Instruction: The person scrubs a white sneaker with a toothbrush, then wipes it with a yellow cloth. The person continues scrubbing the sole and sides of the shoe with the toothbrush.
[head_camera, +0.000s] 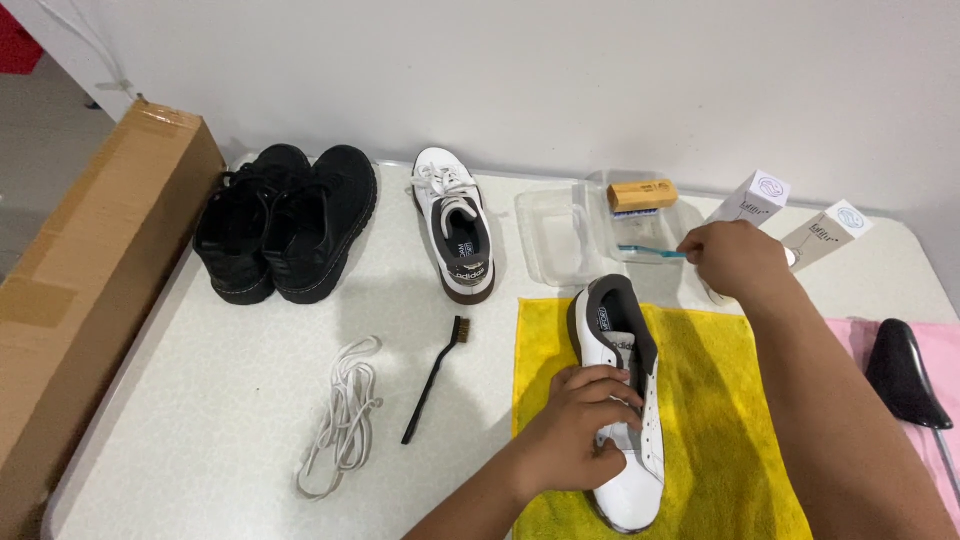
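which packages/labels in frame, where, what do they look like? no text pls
Cardboard box: left table edge, long, brown, taped.
Two cartons: back right, behind the right hand, tall, slim, white, round emblem on top.
Clear plastic tray: back centre, open, holding a wooden brush.
Insole labels: in the white shoes, small print patches.

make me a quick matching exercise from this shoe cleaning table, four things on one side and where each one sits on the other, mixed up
Things
1. pair of black lace-up boots
2. loose white shoelaces
3. thin black-handled wire brush
4. wooden-backed block brush

Places
A. in the clear plastic tray near the wall
B. bare tabletop, just left of the yellow cloth
C. beside the brown cardboard box
D. bare tabletop, in front of the boots

Pairs: 1-C, 2-D, 3-B, 4-A
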